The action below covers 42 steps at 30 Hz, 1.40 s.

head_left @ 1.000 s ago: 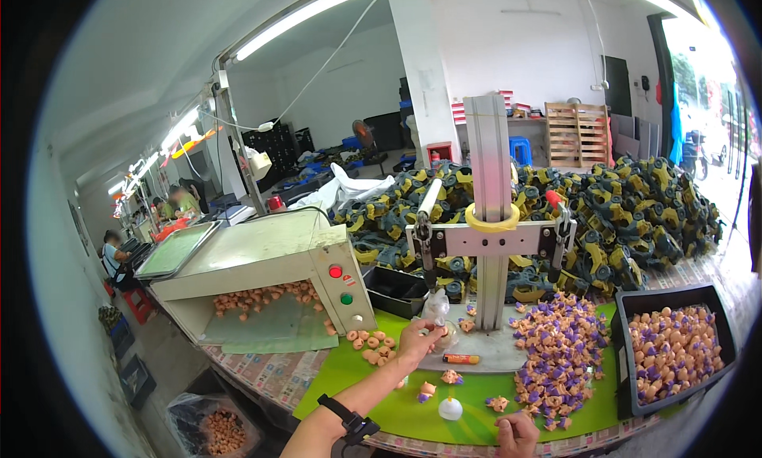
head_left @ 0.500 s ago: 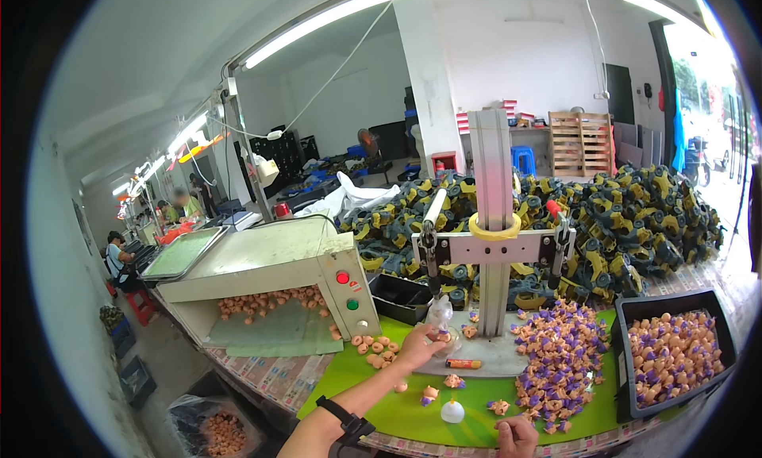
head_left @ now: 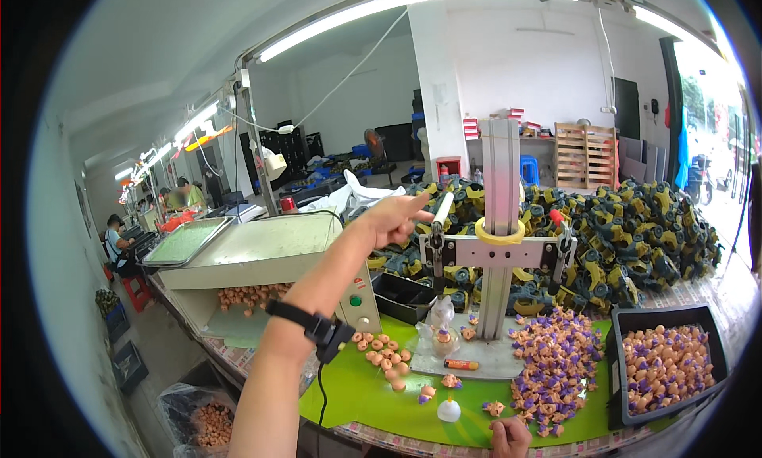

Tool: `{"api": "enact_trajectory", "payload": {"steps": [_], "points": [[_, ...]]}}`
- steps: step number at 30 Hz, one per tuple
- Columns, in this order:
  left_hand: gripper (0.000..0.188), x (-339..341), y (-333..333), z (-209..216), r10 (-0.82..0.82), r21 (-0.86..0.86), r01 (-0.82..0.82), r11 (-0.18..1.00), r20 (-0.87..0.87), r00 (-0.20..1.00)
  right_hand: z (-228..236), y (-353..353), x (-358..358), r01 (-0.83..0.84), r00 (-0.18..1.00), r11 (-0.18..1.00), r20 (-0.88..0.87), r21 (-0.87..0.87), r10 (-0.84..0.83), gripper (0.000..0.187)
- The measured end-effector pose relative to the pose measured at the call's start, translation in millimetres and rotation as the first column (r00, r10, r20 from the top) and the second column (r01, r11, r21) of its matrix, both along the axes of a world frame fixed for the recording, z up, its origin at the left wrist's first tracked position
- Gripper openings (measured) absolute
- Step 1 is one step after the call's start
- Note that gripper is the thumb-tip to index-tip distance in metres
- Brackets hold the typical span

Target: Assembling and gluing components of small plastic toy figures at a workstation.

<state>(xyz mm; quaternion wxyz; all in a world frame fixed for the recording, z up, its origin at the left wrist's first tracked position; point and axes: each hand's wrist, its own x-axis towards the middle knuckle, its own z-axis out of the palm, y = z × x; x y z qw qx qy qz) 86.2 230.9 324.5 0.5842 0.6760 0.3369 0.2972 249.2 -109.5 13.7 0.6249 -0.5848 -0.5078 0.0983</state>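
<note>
My left hand [head_left: 394,220] is raised with its fingers apart, beside the white lever handle [head_left: 444,209] of a hand press. I cannot tell whether the fingers touch the handle. Below that lever, a small peach part sits in a round, plastic-wrapped fixture [head_left: 444,340] on the metal base plate [head_left: 500,364]. My right hand [head_left: 510,437] rests at the near edge of the green mat [head_left: 357,406], fingers curled; whatever they may hold is hidden. Close to it lie a peach-and-purple part [head_left: 494,409] and a white dome-shaped bottle [head_left: 448,411]. An orange tube [head_left: 461,364] lies on the plate.
A pile of peach-and-purple parts [head_left: 556,363] lies right of the press post [head_left: 498,180]; a black crate [head_left: 615,386] holds more. Round peach pieces [head_left: 381,348] lie at left, before a cream box machine [head_left: 262,244]. Yellow-and-dark toy bodies [head_left: 635,236] are heaped behind.
My left hand has left the part at the fixture and risen to the white lever handle, its fingers now spread. The right hand has barely moved. The view has shifted slightly.
</note>
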Motion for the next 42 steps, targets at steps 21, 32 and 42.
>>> {"api": "enact_trajectory", "payload": {"steps": [21, 32, 42], "points": [[0.018, -3.2, -125.5, -48.2, 0.016, 0.954, -0.003, 0.3, -0.002, 1.0, -10.0, 7.3, 1.2, -0.018, 0.999, 1.0, 0.028, 0.002, 0.018, 0.011], [0.013, -4.0, -129.3, -69.6, 0.137, 0.941, -0.098, 0.325, 0.056, 0.989, -18.0, 9.4, -2.1, -0.016, 0.998, 0.999, -0.057, -0.04, 0.014, 0.013], [0.015, -1.9, -126.8, -68.9, 0.088, 0.954, -0.109, 0.278, 0.087, 0.992, -17.5, 9.1, 0.1, -0.02, 1.0, 1.0, -0.022, -0.015, 0.019, 0.011]]}}
